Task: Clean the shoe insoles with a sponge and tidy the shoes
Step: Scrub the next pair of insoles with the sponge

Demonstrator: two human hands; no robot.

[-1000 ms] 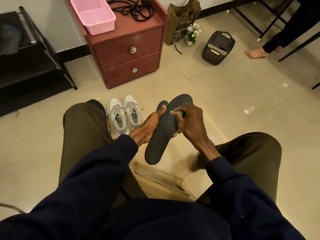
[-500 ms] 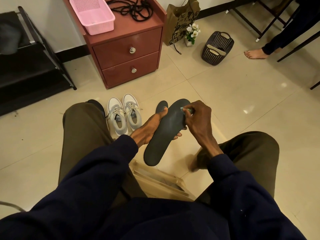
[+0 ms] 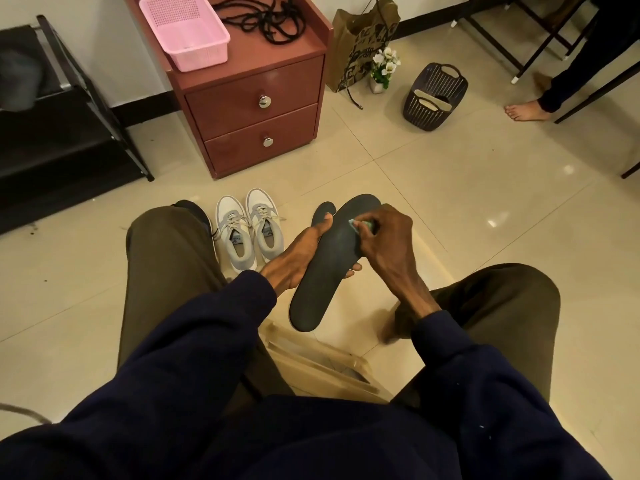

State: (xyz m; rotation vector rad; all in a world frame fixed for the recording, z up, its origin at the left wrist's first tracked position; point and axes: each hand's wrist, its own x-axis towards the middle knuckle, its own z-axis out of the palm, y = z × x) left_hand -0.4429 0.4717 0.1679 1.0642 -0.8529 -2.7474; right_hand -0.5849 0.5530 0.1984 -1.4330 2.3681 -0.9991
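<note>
— Why do we hold the insole (image 3: 329,268) this way?
— Our left hand (image 3: 301,252) cups it from beneath, thumb curled over its edge, so it lies face up with the toe toward one o'clock. That steadies it while our right hand (image 3: 388,237) pinches the small green sponge (image 3: 360,226) and presses it on the forefoot.
— And the rest?
— The second insole (image 3: 322,211) lies at twelve o'clock of our thumb. The shoes (image 3: 247,228) stand paired at ten o'clock, out of the way.
— What changed?
— Half a second ago the sponge sat at the insole's right edge. It has slid inward, which we judge a rubbing stroke.
</note>
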